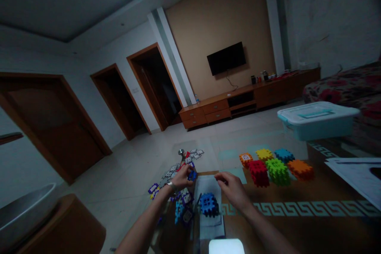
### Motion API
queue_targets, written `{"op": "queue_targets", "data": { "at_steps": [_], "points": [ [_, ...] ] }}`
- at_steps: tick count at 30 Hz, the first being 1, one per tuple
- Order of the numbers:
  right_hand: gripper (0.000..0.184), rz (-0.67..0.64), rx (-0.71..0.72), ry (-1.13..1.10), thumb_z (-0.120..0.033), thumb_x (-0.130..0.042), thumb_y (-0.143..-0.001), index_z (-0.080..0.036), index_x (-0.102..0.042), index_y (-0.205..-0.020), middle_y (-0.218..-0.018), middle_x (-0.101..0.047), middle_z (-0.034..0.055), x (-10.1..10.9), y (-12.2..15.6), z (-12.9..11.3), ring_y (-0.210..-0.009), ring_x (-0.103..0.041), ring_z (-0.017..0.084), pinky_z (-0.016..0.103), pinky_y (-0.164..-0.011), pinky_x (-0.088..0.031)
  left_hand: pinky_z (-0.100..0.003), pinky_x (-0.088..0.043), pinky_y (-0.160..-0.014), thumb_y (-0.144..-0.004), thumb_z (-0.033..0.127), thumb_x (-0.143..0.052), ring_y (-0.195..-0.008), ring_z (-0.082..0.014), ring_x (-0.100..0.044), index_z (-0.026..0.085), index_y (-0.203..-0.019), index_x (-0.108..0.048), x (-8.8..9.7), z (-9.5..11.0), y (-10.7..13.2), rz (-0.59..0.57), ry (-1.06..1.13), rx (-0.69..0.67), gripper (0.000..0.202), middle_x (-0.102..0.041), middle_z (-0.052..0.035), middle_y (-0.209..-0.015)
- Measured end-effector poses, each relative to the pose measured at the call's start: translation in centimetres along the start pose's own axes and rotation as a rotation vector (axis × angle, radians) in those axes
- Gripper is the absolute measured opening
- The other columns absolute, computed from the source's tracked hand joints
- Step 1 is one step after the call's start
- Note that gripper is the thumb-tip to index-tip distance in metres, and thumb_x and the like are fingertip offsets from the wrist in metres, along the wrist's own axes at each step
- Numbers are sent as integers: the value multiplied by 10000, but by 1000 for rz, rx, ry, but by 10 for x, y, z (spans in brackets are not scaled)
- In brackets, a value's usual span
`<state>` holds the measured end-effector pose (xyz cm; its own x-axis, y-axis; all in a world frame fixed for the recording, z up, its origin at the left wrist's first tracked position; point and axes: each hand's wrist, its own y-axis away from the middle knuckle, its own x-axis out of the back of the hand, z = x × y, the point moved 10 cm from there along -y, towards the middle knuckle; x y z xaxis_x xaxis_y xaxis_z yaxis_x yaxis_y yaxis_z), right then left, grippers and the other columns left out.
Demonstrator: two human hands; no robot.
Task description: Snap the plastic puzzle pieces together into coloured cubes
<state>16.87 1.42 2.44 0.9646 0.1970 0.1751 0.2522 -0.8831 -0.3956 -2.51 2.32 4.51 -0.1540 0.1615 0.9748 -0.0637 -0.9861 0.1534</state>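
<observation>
At the left edge of the paper, my left hand (pixel 182 178) curls its thumb and fingers around a dark blue interlocking tile (pixel 193 175). Across the paper, my right hand (pixel 230 186) hovers with loosely bent fingers, and I see nothing between them. A blue cube built from notched tiles (pixel 208 204) sits on the white paper (pixel 205 185) between my forearms. Beside my left hand spreads a pile of loose tiles, among them white tiles (pixel 171 172), a purple tile (pixel 154 188) and a light blue tile (pixel 178 211).
To the right stand a red block (pixel 258 173), a green block (pixel 277 171) and an orange block (pixel 301 169), with several others behind. A lidded teal box (pixel 321 121) and papers (pixel 354 176) lie farther right. A glowing white object (pixel 226 247) is at the near edge.
</observation>
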Motion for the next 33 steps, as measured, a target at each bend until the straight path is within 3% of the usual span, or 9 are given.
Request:
{"op": "queue_targets", "data": {
  "at_steps": [4, 8, 11, 16, 18, 24, 29, 33],
  "points": [
    [262, 4, -1, 20, -201, -458, -770, -165, -689, -888, -924, -710, 89, 0, 0, 1, -889, -646, 220, 317, -803, -477, -363, -367, -978, -553, 205, -669, -1048, -226, -507, 260, -1069, -493, -15, 36, 20, -73, -37, -136, 548, -540, -4, -1104],
    [255, 10, 16, 36, -190, -466, -776, -169, -698, -880, -910, -716, 84, 1, 1, 3, -874, -649, 218, 320, -800, -482, -373, -324, -1022, -546, 226, -689, -1087, -229, -492, 247, -1134, -473, -35, 67, 39, -138, -89, -240, 627, -515, -35, -1167],
    [246, 15, 23, 31, -177, -472, -783, -177, -701, -873, -900, -723, 75, 2, 2, 3, -861, -656, 213, 316, -791, -489, -401, -320, -1032, -541, 260, -727, -1157, -265, -460, 255, -1246, -433, -48, 71, 39, -166, -142, -231, 763, -489, -68, -1238],
    [244, 11, 13, 29, -156, -485, -774, -174, -706, -877, -904, -729, 79, 3, 2, 5, -860, -662, 211, 320, -801, -496, -502, -260, -1086, -424, 459, -831, -1282, -350, -375, 251, -1459, -169, -71, 66, 24, -212, -152, -191, 1246, -390, -146, -1400],
    [246, 9, 9, 37, -151, -489, -765, -172, -708, -876, -909, -730, 84, 3, 3, 7, -863, -665, 214, 326, -807, -498, -521, -254, -1090, -386, 520, -841, -1284, -362, -386, 240, -1475, -119, -82, 62, 18, -241, -155, -164, 1336, -394, -165, -1408],
    [255, -14, 0, 65, -155, -489, -760, -157, -709, -888, -924, -730, 103, 2, 2, 11, -876, -666, 222, 333, -816, -498, -553, -337, -1039, -478, 427, -833, -1214, -352, -475, 286, -1456, -137, -100, 57, 11, -280, -194, -125, 1208, -505, -126, -1332],
    [263, -34, 3, 86, -150, -481, -758, -152, -709, -890, -916, -729, 98, 0, 2, 9, -882, -665, 223, 330, -813, -494, -440, -459, -945, -533, 251, -773, -1105, -322, -557, 232, -1445, -196, -102, 58, 15, -277, -139, -187, 1078, -507, -138, -1294],
    [256, -25, 7, 89, -134, -477, -761, -164, -707, -870, -903, -726, 88, 2, 4, 2, -880, -661, 223, 336, -825, -487, -423, -479, -909, -530, 187, -704, -1060, -323, -580, 289, -1412, -267, -101, 59, 16, -241, -101, -218, 989, -545, -102, -1235]
  ]
}}
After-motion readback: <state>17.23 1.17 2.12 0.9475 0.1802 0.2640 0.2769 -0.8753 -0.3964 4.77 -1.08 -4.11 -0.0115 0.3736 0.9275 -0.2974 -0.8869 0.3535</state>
